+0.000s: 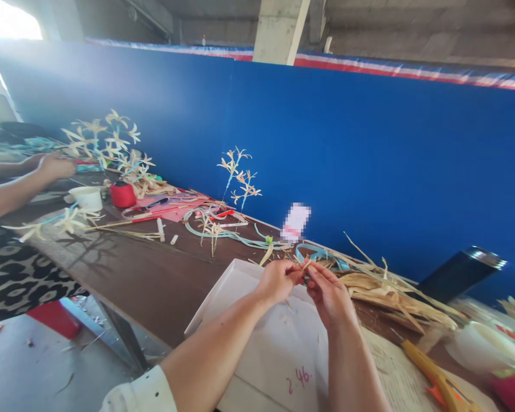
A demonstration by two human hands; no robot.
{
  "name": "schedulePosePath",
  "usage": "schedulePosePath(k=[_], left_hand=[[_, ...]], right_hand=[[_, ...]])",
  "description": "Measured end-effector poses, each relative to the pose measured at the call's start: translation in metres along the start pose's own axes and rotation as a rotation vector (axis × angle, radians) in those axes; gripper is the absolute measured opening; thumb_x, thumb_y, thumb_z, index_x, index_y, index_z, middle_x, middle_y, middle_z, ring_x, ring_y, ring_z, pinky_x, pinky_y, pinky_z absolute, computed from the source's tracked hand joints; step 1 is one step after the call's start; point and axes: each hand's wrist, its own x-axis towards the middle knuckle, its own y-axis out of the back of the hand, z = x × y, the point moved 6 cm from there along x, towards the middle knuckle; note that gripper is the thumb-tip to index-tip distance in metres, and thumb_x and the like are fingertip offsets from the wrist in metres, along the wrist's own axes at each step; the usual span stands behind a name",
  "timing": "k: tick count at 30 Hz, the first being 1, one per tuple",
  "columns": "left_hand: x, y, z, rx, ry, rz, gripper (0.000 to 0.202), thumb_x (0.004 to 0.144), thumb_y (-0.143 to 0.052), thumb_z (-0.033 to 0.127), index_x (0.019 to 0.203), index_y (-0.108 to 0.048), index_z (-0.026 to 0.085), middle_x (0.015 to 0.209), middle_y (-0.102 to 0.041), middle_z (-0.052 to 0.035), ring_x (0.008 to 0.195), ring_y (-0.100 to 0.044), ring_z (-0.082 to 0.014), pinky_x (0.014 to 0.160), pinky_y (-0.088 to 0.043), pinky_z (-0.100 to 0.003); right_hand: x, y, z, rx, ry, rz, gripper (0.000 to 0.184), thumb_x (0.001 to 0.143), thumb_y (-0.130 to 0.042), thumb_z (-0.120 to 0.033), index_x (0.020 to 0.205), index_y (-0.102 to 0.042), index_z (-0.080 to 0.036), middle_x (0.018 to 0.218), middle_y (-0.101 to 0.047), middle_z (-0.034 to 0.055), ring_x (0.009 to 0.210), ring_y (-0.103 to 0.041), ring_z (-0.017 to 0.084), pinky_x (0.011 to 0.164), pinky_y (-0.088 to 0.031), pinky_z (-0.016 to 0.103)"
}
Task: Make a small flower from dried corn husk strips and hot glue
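Over the far edge of a white box lid (pixel 240 292), my left hand (pixel 278 281) and my right hand (pixel 329 293) meet with their fingertips nearly touching. Both pinch a thin pale strip of dried husk (pixel 306 265); only a short bit of it shows between the fingers. Its ends, and anything else inside the pinch, are hidden. Just beyond the hands lie a light blue ribbon (pixel 320 250) and loose husk scraps. Dried corn husks (pixel 390 294) are heaped close to my right hand on its outer side.
A yellow glue gun (pixel 433 372), a roll of white tape (pixel 487 346) and a dark tilted flask (pixel 459 276) are at the right. Husk flowers (pixel 240 174) stand before the blue partition (pixel 369 143). At the left, a co-worker's hand (pixel 55 167) is near more flowers and a white cup (pixel 88 198).
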Motion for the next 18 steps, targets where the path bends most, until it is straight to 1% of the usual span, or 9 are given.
schedulePosePath(k=[3, 8, 12, 15, 18], left_hand=[[-0.0007, 0.0002, 0.0006, -0.008, -0.003, -0.005, 0.031, 0.077, -0.052, 0.042, 0.076, -0.066, 0.015, 0.074, -0.068, -0.0047, 0.069, -0.062, -0.0155, 0.063, -0.044, -0.024], [-0.0005, -0.0021, -0.0015, -0.003, -0.008, -0.017, 0.031, 0.079, -0.050, 0.043, 0.079, -0.066, 0.015, 0.075, -0.069, -0.0042, 0.070, -0.062, -0.0156, 0.065, -0.045, -0.025], [-0.0009, -0.0046, -0.0012, 0.013, -0.023, -0.050, 0.039, 0.080, -0.047, 0.048, 0.075, -0.065, 0.015, 0.074, -0.069, -0.0046, 0.069, -0.062, -0.0155, 0.063, -0.045, -0.025], [-0.0012, -0.0054, -0.0014, 0.017, -0.020, -0.065, 0.043, 0.081, -0.044, 0.051, 0.072, -0.064, 0.014, 0.072, -0.069, -0.0046, 0.067, -0.061, -0.0149, 0.062, -0.044, -0.025], [-0.0011, -0.0064, -0.0026, 0.003, -0.010, -0.075, 0.040, 0.081, -0.045, 0.048, 0.073, -0.064, 0.015, 0.072, -0.069, -0.0042, 0.067, -0.061, -0.0145, 0.061, -0.045, -0.025]], right_hand=[[0.0003, -0.0001, 0.0004, 0.006, 0.003, -0.001, 0.034, 0.059, -0.080, -0.031, 0.089, -0.072, -0.018, 0.076, -0.064, 0.0029, 0.051, -0.044, 0.006, 0.040, -0.034, 0.016], [0.0011, 0.0006, 0.0020, 0.012, 0.006, 0.007, 0.032, 0.059, -0.081, -0.032, 0.085, -0.071, -0.017, 0.073, -0.062, 0.0010, 0.050, -0.042, 0.004, 0.041, -0.032, 0.015], [0.0022, 0.0015, 0.0006, -0.007, 0.047, 0.050, 0.030, 0.055, -0.082, -0.033, 0.077, -0.069, -0.018, 0.067, -0.059, -0.0010, 0.046, -0.040, 0.004, 0.039, -0.029, 0.017], [0.0027, 0.0014, -0.0003, -0.016, 0.072, 0.055, 0.030, 0.055, -0.082, -0.035, 0.075, -0.068, -0.018, 0.069, -0.060, -0.0002, 0.046, -0.039, 0.004, 0.038, -0.028, 0.017], [0.0028, 0.0023, -0.0002, -0.017, 0.077, 0.055, 0.029, 0.056, -0.082, -0.034, 0.074, -0.068, -0.017, 0.067, -0.059, -0.0004, 0.046, -0.038, 0.004, 0.039, -0.029, 0.017]])
